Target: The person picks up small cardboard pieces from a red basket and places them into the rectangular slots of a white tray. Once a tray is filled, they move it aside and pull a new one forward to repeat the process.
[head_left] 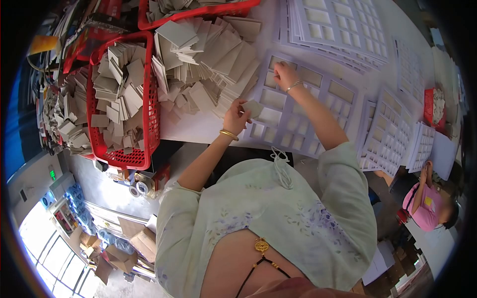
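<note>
My left hand (236, 118), with a gold bangle at its wrist, has its fingers closed on a grey cardboard piece (253, 109) at the left edge of a white frame sheet (287, 116) with rectangular openings. Near the top left opening of that sheet is my right hand (285, 76), a silver bangle at its wrist. Its fingers are bent down and pressed together, and whatever lies under the fingertips is too small to make out. Loose grey cardboard pieces (218, 54) are heaped beside the sheet, to the left of my hands.
A red basket (154, 99) full of cardboard pieces stands left, another red basket (198, 13) behind it. Stacked frame sheets (343, 30) lie at the back, more sheets (387, 126) at the right. A person in pink (426, 206) works at the far right.
</note>
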Demonstrator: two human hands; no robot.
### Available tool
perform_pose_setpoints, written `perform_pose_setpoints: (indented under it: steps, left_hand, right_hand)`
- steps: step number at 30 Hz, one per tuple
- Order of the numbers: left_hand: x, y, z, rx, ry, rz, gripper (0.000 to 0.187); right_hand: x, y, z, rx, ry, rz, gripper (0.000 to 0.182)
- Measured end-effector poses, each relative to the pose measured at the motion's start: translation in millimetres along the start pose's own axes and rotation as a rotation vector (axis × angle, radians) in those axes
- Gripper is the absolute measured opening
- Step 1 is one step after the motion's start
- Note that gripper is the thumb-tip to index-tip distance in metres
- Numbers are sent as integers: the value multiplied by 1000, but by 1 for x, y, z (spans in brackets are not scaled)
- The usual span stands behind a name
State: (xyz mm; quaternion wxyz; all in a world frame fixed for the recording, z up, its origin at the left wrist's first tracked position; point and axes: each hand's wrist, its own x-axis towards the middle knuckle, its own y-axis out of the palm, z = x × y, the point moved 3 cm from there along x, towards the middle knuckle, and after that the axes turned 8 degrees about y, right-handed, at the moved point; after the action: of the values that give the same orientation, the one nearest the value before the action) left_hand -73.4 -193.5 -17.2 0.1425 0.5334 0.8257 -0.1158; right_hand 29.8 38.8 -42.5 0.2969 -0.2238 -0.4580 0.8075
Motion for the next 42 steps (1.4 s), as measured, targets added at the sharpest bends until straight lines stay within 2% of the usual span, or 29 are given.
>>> perform_pose_setpoints:
  steps: [3, 6, 9, 12, 15, 16, 19, 21, 24, 25, 26, 29, 33, 35, 38, 41, 42]
  left_hand:
    - [0, 5, -6, 23, 14, 7, 31]
    - [5, 14, -7, 13, 62, 23, 27]
    - [13, 27, -10, -56, 104, 63, 22]
    - [23, 39, -15, -25, 128, 76, 18]
    - [28, 50, -28, 39, 96, 126, 15]
    - [28, 53, -32, 58, 76, 154, 14]
    - [50, 60, -40, 610, 679, 28, 14]
    - [74, 62, -40, 699, 658, 104, 14]
    - [94, 65, -41, 970, 715, 195, 14]
    - [98, 66, -40, 1082, 748, 220, 15]
    - [105, 67, -35, 1176, 639, 310, 16]
    - [113, 68, -30, 1263, 750, 310, 18]
    - [113, 74, -54, 1308, 791, 271, 19]
    - [112, 76, -58, 1317, 858, 255, 18]
    - [110, 72, -66, 1193, 789, 60, 17]
    - [132, 53, -46, 893, 654, -28, 12]
    - [130, 50, -54, 787, 745, -103, 12]
  right_hand:
    - [-14, -12, 10, -45, 23, -70, 17]
    - [-30, -22, 17, 192, 28, -144, 18]
    - [-56, -26, 27, 477, 104, 70, 18]
    - [-76, -30, 27, 992, 327, 333, 17]
    - [-97, -26, 24, 996, 233, 317, 16]
    - [-102, -28, 21, 1029, 285, 299, 16]
    - [-113, -39, 1, 1074, 444, 212, 15]
    - [-123, -43, -24, 1032, 555, 125, 15]
    - [-142, -57, -54, 1146, 709, -162, 14]
    - [-148, -60, -62, 1157, 728, -196, 14]
    - [-153, -63, -70, 1167, 745, -229, 14]
    - [-164, -64, -82, 1197, 778, -319, 15]
    - [-167, -71, -79, 1144, 811, -397, 20]
    - [-163, -58, -91, 1094, 705, -452, 21]
    - [-154, -56, -98, 1060, 632, -474, 24]
    - [-143, -54, -102, 1053, 577, -519, 22]
    - [-140, -55, -102, 1052, 553, -542, 21]
